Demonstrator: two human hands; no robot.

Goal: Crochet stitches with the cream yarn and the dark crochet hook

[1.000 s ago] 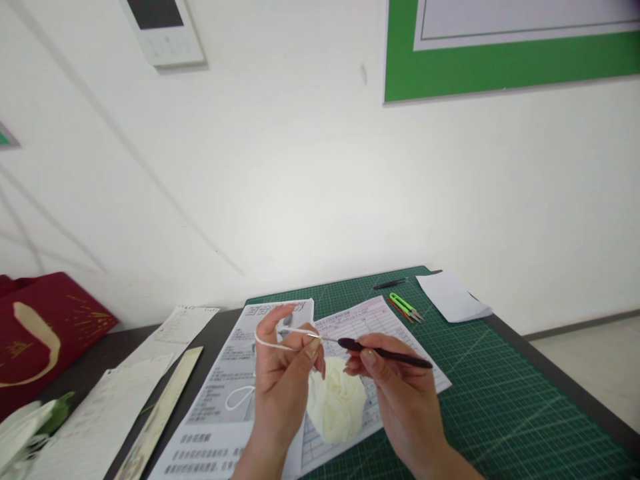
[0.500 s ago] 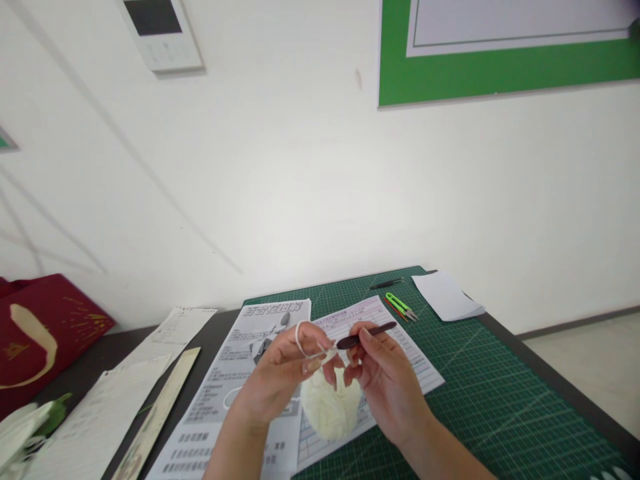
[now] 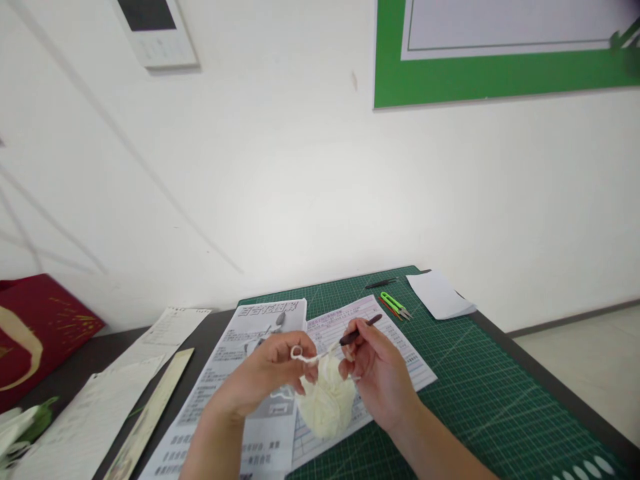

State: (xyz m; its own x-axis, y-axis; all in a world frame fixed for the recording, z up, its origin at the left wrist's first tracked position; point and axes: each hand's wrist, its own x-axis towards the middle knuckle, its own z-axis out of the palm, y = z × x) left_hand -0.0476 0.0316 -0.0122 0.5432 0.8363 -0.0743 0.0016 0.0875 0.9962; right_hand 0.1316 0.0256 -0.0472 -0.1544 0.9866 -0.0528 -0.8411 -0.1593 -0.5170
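My right hand [image 3: 377, 363] is closed on the dark brown handle of a crochet hook [image 3: 361, 329], whose tip points left. White yarn [image 3: 315, 359] runs from the hook's tip across to my left hand [image 3: 280, 367], with a small loop at the left fingers. The left fingers are curled around the yarn. Below and between both hands, a cream ball of yarn [image 3: 326, 403] sits on the printed sheets.
Under the hands lie a lined sheet [image 3: 415, 367] and a printed sheet [image 3: 200, 407] on a green cutting mat [image 3: 480, 387]. Green thread snips [image 3: 393, 303], a black pen-like tool [image 3: 381, 283] and white paper [image 3: 440, 295] lie behind. A red bag [image 3: 55, 320] stands left.
My hands have moved apart, the left one leftwards and down. More yarn now stretches between the left fingers and the hook. The view has shifted slightly.
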